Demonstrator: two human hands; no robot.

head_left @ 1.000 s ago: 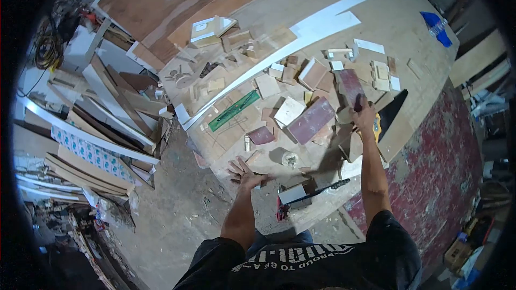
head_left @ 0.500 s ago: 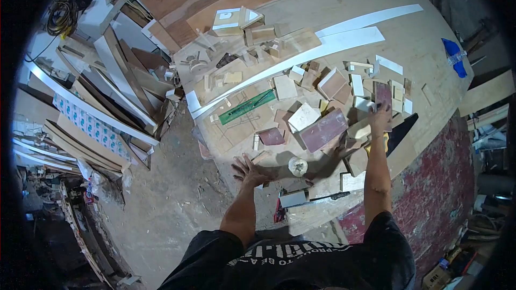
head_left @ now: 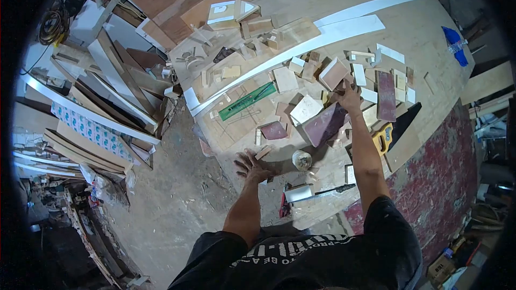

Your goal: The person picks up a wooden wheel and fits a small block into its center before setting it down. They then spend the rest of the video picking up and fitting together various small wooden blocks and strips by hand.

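Note:
My left hand (head_left: 251, 167) lies flat with its fingers spread at the near left edge of the worktable, beside a small wood strip (head_left: 263, 153). My right hand (head_left: 349, 98) reaches into the pile of offcuts, its fingers closed at the upper corner of a large maroon board piece (head_left: 322, 124), which sits tilted. The fingertips are partly hidden. Just beyond them is a beige wood block (head_left: 333, 73). Another long maroon piece (head_left: 386, 96) lies to the right of this hand. A round pale container (head_left: 302, 160) stands between my arms.
A yellow-handled saw (head_left: 382, 138) lies right of my forearm. A green ruler (head_left: 247, 101) rests on a drawn-on board. Long white strips (head_left: 349, 29) cross the table (head_left: 301, 0). Curved boards (head_left: 91, 107) lean at left. A blade tool (head_left: 328, 192) lies near the front edge.
My right hand has moved left from the long maroon piece to the large maroon one, which has tipped from lying flatter. My left hand stays in place. The view has shifted slightly.

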